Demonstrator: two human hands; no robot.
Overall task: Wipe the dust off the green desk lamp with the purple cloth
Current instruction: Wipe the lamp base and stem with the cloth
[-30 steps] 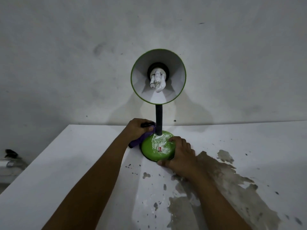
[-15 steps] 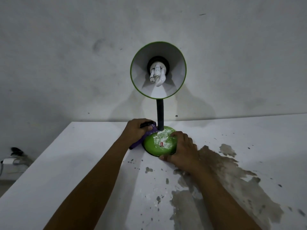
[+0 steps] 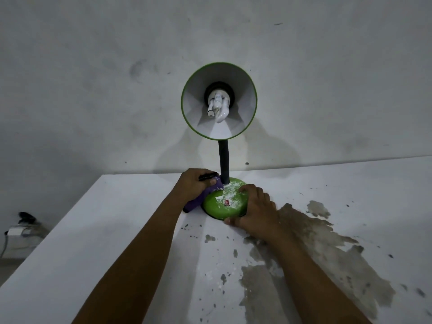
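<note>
Right now the green desk lamp [image 3: 224, 202] stands at the far side of the white table [image 3: 93, 230], close to the grey wall [image 3: 93, 66], its shade [image 3: 218, 101] tipped toward the camera so the bare bulb [image 3: 217, 105] shows. The left hand [image 3: 195, 184] has its fingers curled round the bunched purple cloth [image 3: 201, 197] and presses it against the left side of the base, just beside the foot of the black neck [image 3: 224, 163]; something dark and slim lies under those fingers too, though what it is cannot be told. The right hand [image 3: 253, 206] lies spread over the right edge of the base, fingers relaxed on the dome and thumb at the rim, steadying it.

The cloth looks soft and limp — it will fold to the curve of the dome and should be kept balled in the palm. The lamp seems light and top-heavy, with a bendable neck, so the low, wide base is the sensible place to hold it; the base's glossy surface may be slippery under a flat palm. The bulb looks fragile and is best left untouched. White dust [image 3: 230, 195] covers the top of the base around a small red sticker [image 3: 226, 203], so much of the wiping appears to remain.

By count: one lamp, one cloth, one bulb, one sticker, two hands. The table carries peeled, stained patches [image 3: 311, 249] to the right of the lamp.
</note>
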